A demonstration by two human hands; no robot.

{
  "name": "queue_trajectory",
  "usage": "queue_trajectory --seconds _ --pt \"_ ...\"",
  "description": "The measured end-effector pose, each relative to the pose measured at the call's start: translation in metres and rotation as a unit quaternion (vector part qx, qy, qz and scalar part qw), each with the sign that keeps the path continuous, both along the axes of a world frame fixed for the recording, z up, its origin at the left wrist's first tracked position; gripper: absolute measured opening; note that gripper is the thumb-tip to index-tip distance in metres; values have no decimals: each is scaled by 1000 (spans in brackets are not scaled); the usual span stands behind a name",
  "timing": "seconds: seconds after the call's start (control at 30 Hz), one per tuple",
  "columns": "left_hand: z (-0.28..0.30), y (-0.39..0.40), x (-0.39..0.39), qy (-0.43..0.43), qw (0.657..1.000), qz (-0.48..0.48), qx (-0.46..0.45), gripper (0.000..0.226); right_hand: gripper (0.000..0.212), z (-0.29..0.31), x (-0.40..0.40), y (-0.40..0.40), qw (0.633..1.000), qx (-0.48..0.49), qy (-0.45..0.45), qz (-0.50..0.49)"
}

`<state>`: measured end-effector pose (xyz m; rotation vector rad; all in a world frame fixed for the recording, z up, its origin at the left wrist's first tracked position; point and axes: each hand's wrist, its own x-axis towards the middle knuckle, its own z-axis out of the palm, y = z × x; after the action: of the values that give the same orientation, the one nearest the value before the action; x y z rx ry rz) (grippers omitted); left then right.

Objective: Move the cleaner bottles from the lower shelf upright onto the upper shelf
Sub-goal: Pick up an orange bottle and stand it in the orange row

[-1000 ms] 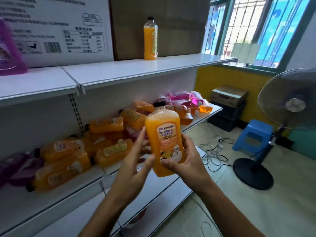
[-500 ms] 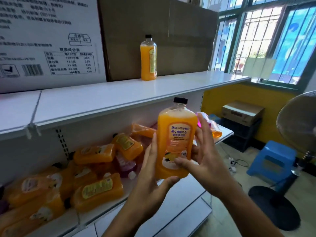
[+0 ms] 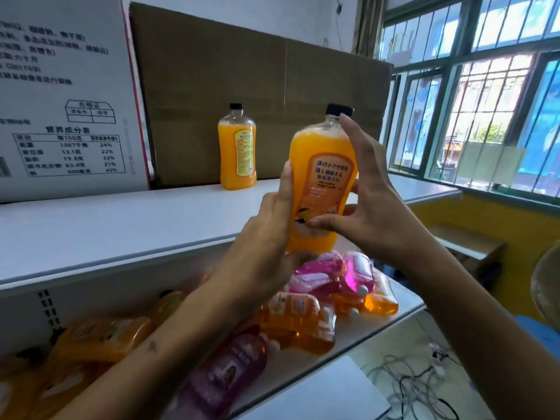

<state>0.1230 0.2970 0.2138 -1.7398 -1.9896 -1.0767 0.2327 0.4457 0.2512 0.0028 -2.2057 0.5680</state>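
The left hand (image 3: 266,237) cups the lower left side and base of an orange cleaner bottle (image 3: 321,183), its fingers curled up along the bottle's edge, while the right hand (image 3: 366,204) grips the same bottle from the right, thumb pressed across the lower part of the label and index finger stretched up toward the black cap. The bottle is held upright in the air, in front of the front edge of the upper shelf (image 3: 121,225) and not resting on it. Farther back on that white shelf a second orange bottle (image 3: 237,147) stands upright, just in front of a brown cardboard box (image 3: 212,71), with a white printed carton (image 3: 66,95) to the left of the box. Below the hands, the lower shelf (image 3: 363,338) carries a heap of bottles lying on their sides: pink bottles (image 3: 330,274) directly under the held one, orange bottles (image 3: 300,322) beside and in front of them, a purple bottle (image 3: 224,371) near the front edge, and more orange ones blurred at the far left. To the right are barred windows (image 3: 485,116) above a yellow wall, and tangled cables (image 3: 415,386) lie on the floor.
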Motion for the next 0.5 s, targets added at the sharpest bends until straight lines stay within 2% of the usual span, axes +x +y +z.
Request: queue_trajectory --seconds 0.13,0.23,0.5 --pt "21 29 -18 23 998 55 -29 126 112 18 -32 33 998 46 32 -5" --pt "26 44 -35 26 990 110 -82 119 115 26 -56 54 996 92 6 -12" --pt "20 58 -57 29 939 257 -225 56 120 36 -133 106 986 152 -54 -36"
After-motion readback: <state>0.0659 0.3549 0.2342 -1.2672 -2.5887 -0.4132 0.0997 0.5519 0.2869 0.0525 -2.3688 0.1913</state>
